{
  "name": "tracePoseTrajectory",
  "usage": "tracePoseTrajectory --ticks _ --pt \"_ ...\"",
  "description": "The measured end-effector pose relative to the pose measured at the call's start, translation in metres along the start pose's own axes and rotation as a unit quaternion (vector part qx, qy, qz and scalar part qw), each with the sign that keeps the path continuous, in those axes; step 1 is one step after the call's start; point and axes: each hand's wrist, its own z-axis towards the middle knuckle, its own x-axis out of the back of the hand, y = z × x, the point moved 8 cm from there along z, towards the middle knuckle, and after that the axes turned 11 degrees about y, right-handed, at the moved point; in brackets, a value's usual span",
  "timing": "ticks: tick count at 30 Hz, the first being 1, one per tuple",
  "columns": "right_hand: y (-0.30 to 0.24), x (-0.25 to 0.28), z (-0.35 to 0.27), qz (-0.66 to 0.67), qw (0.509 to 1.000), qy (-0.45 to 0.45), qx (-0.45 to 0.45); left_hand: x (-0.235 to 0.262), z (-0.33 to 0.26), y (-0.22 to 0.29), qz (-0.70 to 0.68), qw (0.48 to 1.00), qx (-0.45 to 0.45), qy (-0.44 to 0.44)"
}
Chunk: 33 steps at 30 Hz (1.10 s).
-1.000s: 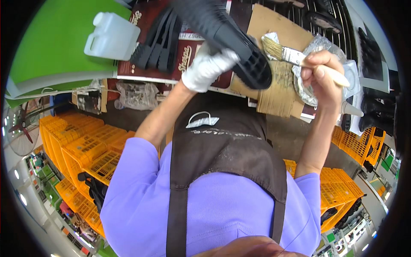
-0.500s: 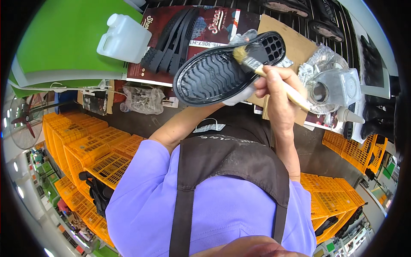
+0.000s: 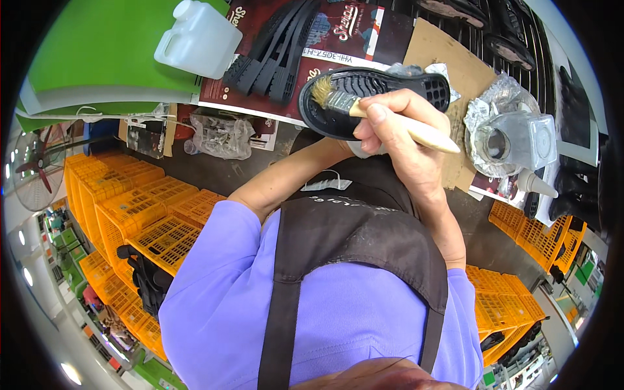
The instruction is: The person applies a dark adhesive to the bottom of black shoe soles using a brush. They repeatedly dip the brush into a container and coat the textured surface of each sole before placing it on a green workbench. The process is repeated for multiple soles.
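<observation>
Sole (image 3: 380,83) held up ahead of the apron (image 3: 357,237). Right grip (image 3: 404,133) clamped on the brush (image 3: 341,103), bristles at the sole's left end; both obscure part of it. Left grip (image 3: 365,150), gloved, mostly hidden beneath the sole; closure cannot be told. Left of the sole: stacked soles (image 3: 273,55), then jug (image 3: 200,44). Right: cardboard (image 3: 452,55), crumpled wrap (image 3: 499,97), clear container (image 3: 534,140).
</observation>
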Motion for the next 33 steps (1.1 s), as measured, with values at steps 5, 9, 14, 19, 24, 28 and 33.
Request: tracePoseTrajectory --ticks 5,9,14,19,24,28,33 --pt "-0.004 -0.002 0.015 -0.055 0.994 -0.080 0.053 -0.001 -0.007 -0.005 0.099 0.994 0.022 -0.038" --pt "-0.001 0.002 0.034 -0.080 0.981 -0.177 0.021 -0.003 -0.015 -0.004 0.230 0.969 0.009 -0.086" --pt "0.017 0.015 0.050 -0.125 0.963 -0.232 -0.055 -0.019 -0.024 0.008 0.440 0.867 -0.060 -0.225" --pt "0.008 0.052 0.056 -0.149 0.967 -0.203 -0.051 0.006 -0.021 0.021 0.306 0.940 0.057 -0.137" --pt "-0.008 0.073 0.054 -0.235 0.961 -0.071 0.127 0.013 -0.022 0.033 -0.100 0.984 0.145 -0.009" --pt "0.011 0.058 0.037 -0.357 0.892 -0.091 0.262 0.013 -0.024 0.023 -0.173 0.968 0.182 -0.003" --pt "0.005 0.011 -0.015 -0.212 0.914 -0.279 0.207 0.036 -0.015 0.032 -0.133 0.983 0.123 0.031"
